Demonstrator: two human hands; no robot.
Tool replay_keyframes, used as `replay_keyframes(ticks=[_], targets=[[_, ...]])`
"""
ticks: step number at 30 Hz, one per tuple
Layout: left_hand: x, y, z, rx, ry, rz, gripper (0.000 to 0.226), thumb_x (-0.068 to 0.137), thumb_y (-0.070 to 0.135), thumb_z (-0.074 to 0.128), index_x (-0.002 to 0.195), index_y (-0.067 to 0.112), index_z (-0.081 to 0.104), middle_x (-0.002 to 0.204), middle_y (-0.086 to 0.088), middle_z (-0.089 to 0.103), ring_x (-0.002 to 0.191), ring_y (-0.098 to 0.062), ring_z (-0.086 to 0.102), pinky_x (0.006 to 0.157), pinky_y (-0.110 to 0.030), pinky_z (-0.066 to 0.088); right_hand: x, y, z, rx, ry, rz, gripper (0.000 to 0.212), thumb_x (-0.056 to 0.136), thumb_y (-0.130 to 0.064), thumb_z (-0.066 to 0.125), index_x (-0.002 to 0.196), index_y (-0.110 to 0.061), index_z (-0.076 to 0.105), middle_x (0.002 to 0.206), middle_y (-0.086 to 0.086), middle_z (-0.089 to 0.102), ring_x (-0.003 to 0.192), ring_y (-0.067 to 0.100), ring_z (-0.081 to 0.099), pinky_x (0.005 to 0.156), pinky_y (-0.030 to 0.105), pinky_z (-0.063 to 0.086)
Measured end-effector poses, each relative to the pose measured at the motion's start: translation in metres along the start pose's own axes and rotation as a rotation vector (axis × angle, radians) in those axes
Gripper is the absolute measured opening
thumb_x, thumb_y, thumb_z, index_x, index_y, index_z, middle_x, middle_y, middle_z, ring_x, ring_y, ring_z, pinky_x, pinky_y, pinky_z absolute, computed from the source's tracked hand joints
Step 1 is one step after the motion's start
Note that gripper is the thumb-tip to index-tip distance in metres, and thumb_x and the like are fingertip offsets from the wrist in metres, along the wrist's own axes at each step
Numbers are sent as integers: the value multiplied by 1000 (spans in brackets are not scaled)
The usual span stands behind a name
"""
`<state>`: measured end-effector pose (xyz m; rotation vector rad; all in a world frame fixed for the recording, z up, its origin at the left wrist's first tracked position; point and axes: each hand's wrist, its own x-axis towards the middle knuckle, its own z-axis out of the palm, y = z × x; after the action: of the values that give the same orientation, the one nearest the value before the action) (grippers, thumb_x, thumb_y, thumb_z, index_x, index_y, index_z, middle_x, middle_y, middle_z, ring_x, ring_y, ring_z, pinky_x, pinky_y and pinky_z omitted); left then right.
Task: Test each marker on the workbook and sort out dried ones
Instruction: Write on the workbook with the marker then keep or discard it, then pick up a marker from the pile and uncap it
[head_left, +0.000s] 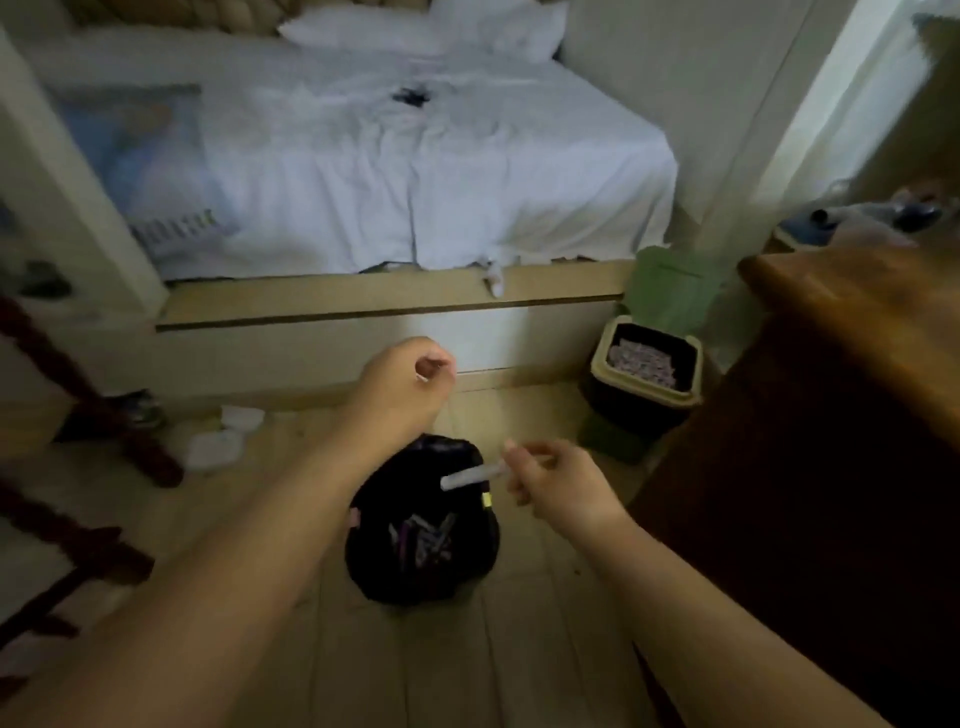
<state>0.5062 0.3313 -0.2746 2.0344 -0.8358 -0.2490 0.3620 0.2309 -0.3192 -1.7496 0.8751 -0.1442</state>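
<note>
From the head camera, the whole picture is dim and smeared by motion, so fine detail is lost. The right hand (558, 480) pinches a pale marker (474, 475) by one end, the free end pointing left and held above the open mouth of a black pouch (421, 525) standing on the wooden floor (519, 649). Inside the pouch several more markers (423, 538) show as thin pale and purple streaks; their number cannot be made out. The left hand (408, 382) is raised beyond the pouch with its fingers curled in; a small pale sliver shows at the fingertips, too blurred to say whether it is a cap or just nails, so what it grips cannot be told. Behind, a bed (415, 171) with a rumpled white sheet carries a blurred blue-covered book (140, 156) near its left edge and a strip of pale pens (174, 228) below it. To the right a small bin (647, 364) with a dark liner stands beside a brown wooden cabinet (841, 395), which the frame edge cuts off.
</note>
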Motion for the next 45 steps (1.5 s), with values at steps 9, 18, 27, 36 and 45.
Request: replay_keyframes(ticks=[9, 18, 27, 36, 45], targets=[[-13, 18, 32, -57, -84, 23, 17, 89, 18, 55, 79, 31, 61, 80, 10, 62, 76, -14, 61, 72, -28, 47, -42, -9, -51, -239, 101, -72, 21, 93, -38, 54, 109, -26, 61, 94, -6, 64, 83, 9, 62, 66, 19, 52], [-47, 220, 124, -162, -427, 525, 9, 91, 31, 52, 92, 34, 60, 91, 15, 62, 85, -1, 58, 70, -19, 48, -189, -38, -225, -252, 548, -131, 8, 92, -36, 56, 92, -36, 64, 79, -13, 67, 68, 0, 62, 52, 13, 47], [-146, 384, 237, -252, -770, 902, 7, 92, 30, 53, 94, 33, 59, 84, 16, 58, 80, 1, 56, 61, -7, 45, -331, 36, -367, -222, 1057, 125, 11, 90, -24, 57, 85, -26, 67, 73, -6, 69, 59, 4, 60, 53, 22, 46], [-187, 474, 364, -274, -977, 982, 9, 91, 22, 54, 87, 26, 61, 80, 15, 57, 73, -2, 52, 67, -15, 42, -367, 116, -466, -326, 1212, 380, 12, 90, -23, 57, 88, -29, 68, 77, -7, 65, 66, 12, 58, 52, 17, 43], [-179, 469, 402, -312, -813, 1081, 11, 91, 20, 52, 93, 30, 57, 95, 17, 56, 83, 0, 52, 66, -2, 37, -339, 194, -576, -716, 1070, 704, 45, 94, -10, 44, 138, -18, 45, 143, 10, 43, 133, 25, 38, 107, 33, 34]])
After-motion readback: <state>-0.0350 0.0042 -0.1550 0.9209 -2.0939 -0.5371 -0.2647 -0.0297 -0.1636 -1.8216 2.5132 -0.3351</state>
